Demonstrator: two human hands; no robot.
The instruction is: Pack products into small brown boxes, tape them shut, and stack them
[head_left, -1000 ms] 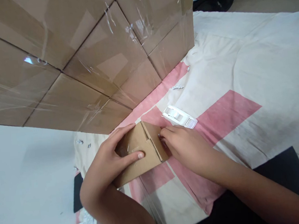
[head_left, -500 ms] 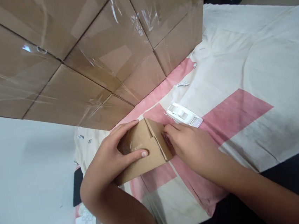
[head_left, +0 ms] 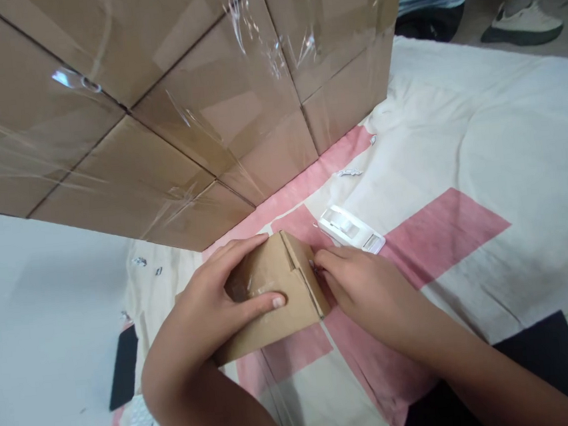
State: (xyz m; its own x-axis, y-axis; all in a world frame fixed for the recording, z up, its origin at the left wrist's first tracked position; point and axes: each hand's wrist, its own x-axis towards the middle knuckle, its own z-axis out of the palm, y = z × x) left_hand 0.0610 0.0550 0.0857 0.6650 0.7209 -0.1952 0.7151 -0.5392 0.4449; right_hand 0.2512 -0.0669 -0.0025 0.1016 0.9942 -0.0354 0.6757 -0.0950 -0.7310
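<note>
A small cardboard box lies tilted on the pink and white cloth. My left hand is wrapped over it, thumb on the near face and fingers along its far edge. At the box's right end, my right hand has its thumb and forefinger pinched together against the end face. Whatever is between those fingertips is too small or hidden to make out. Just beyond the right hand, a white plastic device with a sliding part rests on the cloth, apart from both hands.
A wall of stacked cardboard boxes wrapped in clear film rises behind. Scraps of paper are scattered on the cloth. A dark flat object lies at lower left. A person's shoe shows at top right.
The view has shifted slightly, bringing a person's shoe into sight at top right. Both hands keep nearly the same hold; the right fingertips have moved a little on the box's end.
</note>
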